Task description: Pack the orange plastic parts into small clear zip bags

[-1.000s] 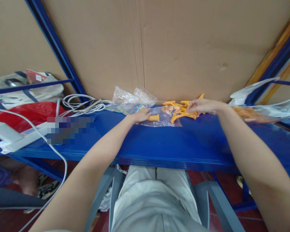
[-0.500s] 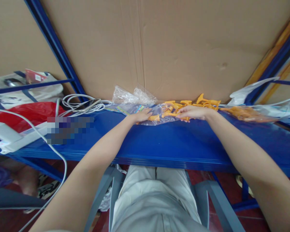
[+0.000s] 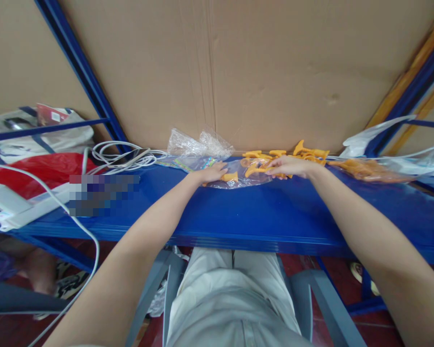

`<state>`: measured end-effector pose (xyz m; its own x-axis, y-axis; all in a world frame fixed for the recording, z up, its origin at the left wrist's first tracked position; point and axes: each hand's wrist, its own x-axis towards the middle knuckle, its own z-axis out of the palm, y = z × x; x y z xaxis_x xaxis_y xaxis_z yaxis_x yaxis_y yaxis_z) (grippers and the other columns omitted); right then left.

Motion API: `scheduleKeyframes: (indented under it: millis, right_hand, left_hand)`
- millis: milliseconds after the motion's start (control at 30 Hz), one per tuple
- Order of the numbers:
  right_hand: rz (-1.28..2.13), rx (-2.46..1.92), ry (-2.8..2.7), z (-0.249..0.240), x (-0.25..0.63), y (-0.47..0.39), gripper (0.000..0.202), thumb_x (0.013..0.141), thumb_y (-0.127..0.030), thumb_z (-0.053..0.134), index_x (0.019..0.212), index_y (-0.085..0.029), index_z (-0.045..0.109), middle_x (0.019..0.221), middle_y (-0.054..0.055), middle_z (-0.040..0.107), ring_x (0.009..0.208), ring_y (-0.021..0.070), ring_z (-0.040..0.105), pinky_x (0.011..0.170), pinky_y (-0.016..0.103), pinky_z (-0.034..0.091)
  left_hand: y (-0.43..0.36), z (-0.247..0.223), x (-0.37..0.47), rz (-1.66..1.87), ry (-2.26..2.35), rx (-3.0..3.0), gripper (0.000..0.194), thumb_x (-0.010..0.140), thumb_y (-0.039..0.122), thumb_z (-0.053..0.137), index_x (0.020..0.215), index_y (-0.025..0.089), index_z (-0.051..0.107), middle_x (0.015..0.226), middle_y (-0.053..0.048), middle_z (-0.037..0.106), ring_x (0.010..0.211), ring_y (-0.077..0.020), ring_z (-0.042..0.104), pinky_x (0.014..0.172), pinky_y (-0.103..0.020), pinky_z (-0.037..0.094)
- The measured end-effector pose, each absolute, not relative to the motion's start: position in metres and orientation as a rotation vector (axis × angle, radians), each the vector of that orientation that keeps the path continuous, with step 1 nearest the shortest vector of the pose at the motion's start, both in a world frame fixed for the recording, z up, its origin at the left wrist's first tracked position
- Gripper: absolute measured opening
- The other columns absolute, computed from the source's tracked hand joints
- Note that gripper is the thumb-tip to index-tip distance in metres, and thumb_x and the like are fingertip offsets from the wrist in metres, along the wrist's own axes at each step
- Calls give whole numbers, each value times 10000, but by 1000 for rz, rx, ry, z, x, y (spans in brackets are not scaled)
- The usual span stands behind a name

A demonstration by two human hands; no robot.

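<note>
My left hand (image 3: 214, 173) lies over a yellow plastic piece (image 3: 230, 177), with its fingers curved round it; part of the piece is hidden under the palm. To the right, my right hand (image 3: 291, 167) pinches the end of another yellow plastic piece (image 3: 255, 170) that has a wider, T-like head. Both hands rest at a clear plastic bag (image 3: 244, 183) spread on the blue table (image 3: 238, 212). More yellow pieces (image 3: 313, 155) are heaped behind my right hand, and some show beneath its fingers.
Crumpled clear wrap (image 3: 200, 143) stands against the cardboard wall (image 3: 260, 72). At right is a bag of orange parts (image 3: 372, 171). Coiled white cables (image 3: 126, 156), a red bag (image 3: 43, 171) and a white power strip (image 3: 32, 207) occupy the left. Another person's leg (image 3: 39, 272) shows lower left.
My right hand has shifted slightly, and the yellow piece at its fingertips has turned, showing its wider head. My left hand has stayed in place.
</note>
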<state>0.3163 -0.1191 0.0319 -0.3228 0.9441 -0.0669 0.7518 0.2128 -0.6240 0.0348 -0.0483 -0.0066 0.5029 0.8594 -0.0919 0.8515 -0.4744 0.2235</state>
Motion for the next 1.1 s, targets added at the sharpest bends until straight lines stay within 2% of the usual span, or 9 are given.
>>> scheduleKeyframes:
  millis: [200, 400, 533, 667, 767, 867, 933, 1100]
  right_hand:
    - [779, -1612, -2196, 37, 302, -128, 340, 759, -485, 672, 629, -190, 564, 551, -6, 517, 494, 98, 437, 458, 236, 318]
    - [602, -1459, -2204, 29, 292, -124, 297, 820, -461, 606, 696, -191, 620, 650, 0, 564, 590, 118, 490, 563, 258, 391]
    - [570, -1340, -2359, 14, 289, -111, 300, 817, -442, 608, 710, -172, 683, 724, 24, 605, 645, 135, 522, 612, 275, 406]
    - [648, -1328, -2415, 4, 285, -107, 308, 811, -407, 624, 930, -158, 761, 746, 19, 642, 645, 133, 522, 622, 267, 404]
    - [655, -1308, -2395, 1, 282, -108, 344, 834, -395, 611, 1033, -160, 764, 767, 14, 646, 658, 129, 518, 635, 262, 410]
    - [602, -1321, -2336, -2, 279, -105, 327, 855, -398, 613, 1019, -156, 758, 824, 38, 655, 704, 149, 545, 663, 277, 429]
    - [579, -1319, -2289, -6, 276, -101, 281, 856, -382, 633, 977, -154, 745, 898, 63, 661, 759, 169, 572, 694, 291, 448]
    - [659, -1327, -2152, -13, 271, -93, 226, 897, -374, 605, 966, -172, 679, 973, 79, 647, 794, 177, 588, 744, 321, 488]
  left_hand:
    - [-54, -4, 36, 30, 1373, 2498, 741, 952, 507, 210, 1603, 156, 158, 1692, -91, 43, 1561, -191, 62, 1247, -358, 84]
    - [-60, -1, 42, 44, 1253, 2494, 744, 951, 550, 222, 1614, 227, 123, 1693, -30, 64, 1563, -187, 42, 1252, -372, 89]
    - [-57, -5, 43, 249, 1279, 2398, 699, 978, 479, 126, 1607, 176, 169, 1682, -58, 159, 1552, -170, 143, 1239, -337, 173]
    - [-49, -14, 41, 386, 1322, 2300, 718, 977, 533, 71, 1598, 202, 213, 1662, -44, 238, 1544, -195, 184, 1227, -379, 231]
    - [-49, -16, 40, 417, 1334, 2247, 733, 976, 554, 67, 1592, 191, 233, 1659, -35, 246, 1540, -196, 199, 1218, -357, 255]
    - [-54, -14, 43, 424, 1337, 2212, 712, 981, 494, 70, 1588, 158, 231, 1667, -50, 215, 1534, -179, 217, 1212, -324, 260]
    - [-58, -12, 45, 426, 1331, 2197, 693, 983, 471, 75, 1587, 174, 237, 1665, -48, 229, 1526, -181, 245, 1200, -322, 286]
    - [-63, -10, 49, 426, 1291, 2129, 652, 996, 437, 57, 1579, 236, 269, 1620, -24, 363, 1442, -193, 419, 1151, -328, 382]
